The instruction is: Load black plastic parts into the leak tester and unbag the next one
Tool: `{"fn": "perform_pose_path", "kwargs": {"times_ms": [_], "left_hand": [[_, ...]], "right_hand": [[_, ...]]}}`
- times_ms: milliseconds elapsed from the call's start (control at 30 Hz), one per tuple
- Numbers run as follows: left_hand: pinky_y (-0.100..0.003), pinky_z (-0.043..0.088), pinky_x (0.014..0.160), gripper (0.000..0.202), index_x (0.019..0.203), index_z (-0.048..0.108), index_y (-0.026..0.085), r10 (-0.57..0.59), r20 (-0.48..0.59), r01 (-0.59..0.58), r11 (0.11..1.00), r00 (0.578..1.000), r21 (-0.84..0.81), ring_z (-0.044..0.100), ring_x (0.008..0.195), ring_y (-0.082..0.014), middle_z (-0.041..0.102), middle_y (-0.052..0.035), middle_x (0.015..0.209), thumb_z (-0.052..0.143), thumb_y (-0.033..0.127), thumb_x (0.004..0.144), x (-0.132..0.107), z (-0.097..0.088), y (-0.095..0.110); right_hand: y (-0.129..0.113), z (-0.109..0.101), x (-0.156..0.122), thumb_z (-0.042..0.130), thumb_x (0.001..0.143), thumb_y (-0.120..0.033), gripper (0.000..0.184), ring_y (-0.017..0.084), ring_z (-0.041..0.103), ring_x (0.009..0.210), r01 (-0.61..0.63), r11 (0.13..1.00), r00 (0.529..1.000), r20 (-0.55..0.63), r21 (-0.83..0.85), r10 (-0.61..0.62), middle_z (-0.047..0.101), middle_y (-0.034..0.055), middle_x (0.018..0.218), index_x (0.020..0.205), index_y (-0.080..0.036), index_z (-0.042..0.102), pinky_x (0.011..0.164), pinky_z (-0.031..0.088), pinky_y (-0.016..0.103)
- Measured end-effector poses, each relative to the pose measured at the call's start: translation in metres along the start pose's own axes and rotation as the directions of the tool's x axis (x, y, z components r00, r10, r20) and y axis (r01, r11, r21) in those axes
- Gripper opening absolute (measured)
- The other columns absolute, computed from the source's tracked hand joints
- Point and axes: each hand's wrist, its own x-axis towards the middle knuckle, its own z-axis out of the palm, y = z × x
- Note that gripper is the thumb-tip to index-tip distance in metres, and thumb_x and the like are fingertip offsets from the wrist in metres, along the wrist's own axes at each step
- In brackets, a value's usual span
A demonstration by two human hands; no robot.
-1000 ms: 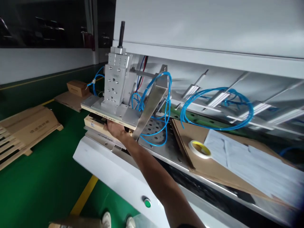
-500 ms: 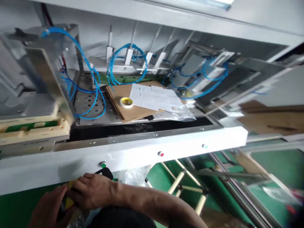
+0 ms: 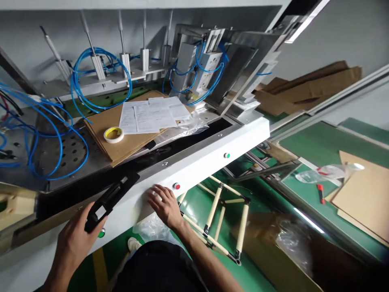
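Observation:
My left hand (image 3: 73, 239) grips the lower end of a long black plastic part (image 3: 113, 199) with a white label, held tilted over the front edge of the machine. My right hand (image 3: 165, 206) has its fingers apart at the white front panel (image 3: 133, 209), just left of a red button (image 3: 176, 186); nothing shows in it. Whether its fingertips press on the panel, I cannot tell. A green button (image 3: 101, 232) sits right by my left hand, and another green button (image 3: 226, 155) is farther right.
Inside the machine lie cardboard sheets (image 3: 100, 125), papers (image 3: 152, 115), a tape roll (image 3: 113, 135) and blue hoses (image 3: 74, 81). A cream tube frame (image 3: 241, 227) stands below right. Beside it is an open carton (image 3: 267, 251). A green bench (image 3: 306, 142) holds a red marker (image 3: 320, 194).
My hands were together low at the left around something partly yellow. Now they are apart, the left raising the black part, the right at the panel. The view has swung right.

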Motion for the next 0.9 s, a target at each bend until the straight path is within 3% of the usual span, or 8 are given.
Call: {"fn": "perform_pose_path", "kwargs": {"times_ms": [100,233,433,733,900], "left_hand": [[-0.040,0.060,0.080,0.051,0.134,0.059,0.019,0.106,0.086,-0.096,0.989,0.991,-0.117,0.077,0.097,-0.0304,0.078,-0.0130,0.112,0.052,0.059,0.104,0.022,0.017,0.007],[-0.047,0.057,0.098,0.049,0.137,0.057,0.019,0.197,0.079,-0.173,0.955,0.977,-0.243,0.072,0.114,-0.0339,0.075,-0.0159,0.122,0.060,0.052,0.102,0.046,0.037,0.022],[-0.051,0.056,0.100,0.042,0.135,0.057,0.021,0.311,0.071,-0.271,0.902,0.948,-0.337,0.069,0.121,-0.0342,0.072,-0.0157,0.132,0.064,0.044,0.100,0.061,0.063,0.032],[-0.051,0.055,0.103,0.041,0.134,0.057,0.021,0.293,0.133,-0.225,0.899,0.947,-0.376,0.067,0.125,-0.0335,0.070,-0.0149,0.135,0.065,0.042,0.099,0.062,0.077,0.034],[-0.051,0.055,0.103,0.040,0.131,0.058,0.021,0.282,0.152,-0.207,0.902,0.947,-0.379,0.067,0.125,-0.0335,0.070,-0.0151,0.135,0.065,0.043,0.099,0.065,0.085,0.038]], "right_hand": [[0.014,0.008,-0.010,0.058,0.106,-0.029,0.031,0.026,0.061,0.133,0.002,1.000,1.000,0.002,-0.006,-0.002,0.076,0.0109,0.128,0.135,-0.024,0.068,0.107,0.051,0.044],[0.014,0.011,-0.017,0.055,0.106,-0.022,0.038,0.024,0.060,0.134,-0.022,1.000,0.999,0.023,-0.014,0.022,0.075,0.0107,0.131,0.143,-0.026,0.064,0.103,0.052,0.040],[0.016,0.011,-0.020,0.051,0.108,-0.021,0.032,0.025,0.061,0.131,-0.023,0.999,1.000,-0.007,0.031,0.024,0.076,0.0110,0.128,0.134,-0.023,0.070,0.102,0.051,0.041],[0.016,0.009,-0.017,0.048,0.109,-0.022,0.033,0.024,0.060,0.130,-0.010,0.996,0.999,-0.035,0.085,0.013,0.076,0.0094,0.126,0.134,-0.024,0.069,0.102,0.049,0.041],[0.019,0.012,-0.020,0.054,0.107,-0.022,0.031,0.024,0.060,0.129,-0.005,0.998,1.000,-0.022,0.059,0.007,0.076,0.0093,0.126,0.134,-0.025,0.069,0.101,0.049,0.040]]}}
